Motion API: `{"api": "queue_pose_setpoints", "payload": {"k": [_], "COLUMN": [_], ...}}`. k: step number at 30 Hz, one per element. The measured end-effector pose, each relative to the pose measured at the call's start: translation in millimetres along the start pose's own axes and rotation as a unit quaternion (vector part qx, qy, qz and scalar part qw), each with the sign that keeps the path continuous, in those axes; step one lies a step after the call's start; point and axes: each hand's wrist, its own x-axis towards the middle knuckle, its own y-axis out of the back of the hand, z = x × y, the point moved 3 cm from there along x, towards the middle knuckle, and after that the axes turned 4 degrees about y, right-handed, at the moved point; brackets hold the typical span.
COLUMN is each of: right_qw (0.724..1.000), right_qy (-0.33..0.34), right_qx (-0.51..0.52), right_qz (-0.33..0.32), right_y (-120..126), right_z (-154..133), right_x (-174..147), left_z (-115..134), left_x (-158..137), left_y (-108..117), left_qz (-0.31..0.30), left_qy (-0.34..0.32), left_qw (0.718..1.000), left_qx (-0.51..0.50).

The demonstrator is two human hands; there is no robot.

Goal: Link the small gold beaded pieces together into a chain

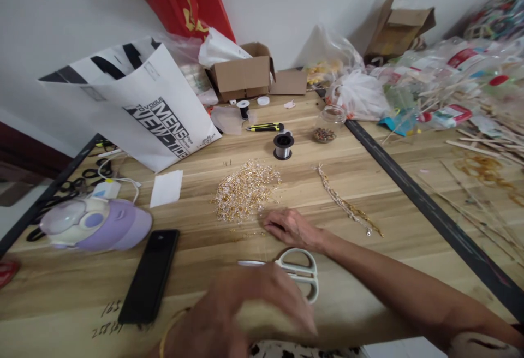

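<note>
My right hand [292, 227] rests on the wooden table beside a pile of small gold and clear beads [244, 191], its fingers curled together. At its fingertips lies a thin strand with a few gold bits [249, 234]; what the fingers hold is too small to make out. My left hand [249, 303], smeared by motion, hovers near the front edge, over part of a pair of white-handled scissors [314, 279]. Its fingers bend downward, and I cannot tell whether anything is in them. To the right lie gold and silver chains [341, 200].
A spool of wire [283, 146], a yellow-black utility knife [265, 127] and a jar of beads [325, 129] stand behind the pile. Left are a phone [149, 276], a purple device [98, 222] and a white paper bag [151, 107]. Plastic bottles [446, 85] crowd the right.
</note>
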Motion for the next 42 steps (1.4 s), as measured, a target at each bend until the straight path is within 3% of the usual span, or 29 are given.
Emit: {"api": "queue_pose_setpoints", "payload": {"k": [3,6,11,17,30,42], "right_qw": [1.000,1.000,1.000,1.000,0.996,0.997], "right_qy": [0.001,0.008,0.010,0.004,-0.031,-0.038], "right_qx": [0.005,0.003,0.011,0.020,0.076,0.063], "right_qz": [0.003,0.009,0.020,0.020,0.034,0.031], "right_y": [1,1,-1,-4,-5,-4], "right_z": [-1,-2,0,3,7,6], "right_x": [0,0,-2,-1,-2,-1], "left_z": [-37,-75,-116,-131,-138,-136], "left_x": [10,20,31,35,30,29], "left_y": [35,55,58,53,60,59], "left_qz": [0.228,0.309,0.230,0.200,0.216,0.211], "left_qy": [0.093,0.139,0.187,0.163,0.195,0.167], "left_qw": [0.969,0.939,0.951,0.966,0.957,0.963], "left_qx": [0.020,0.056,0.086,0.023,-0.001,-0.024]}}
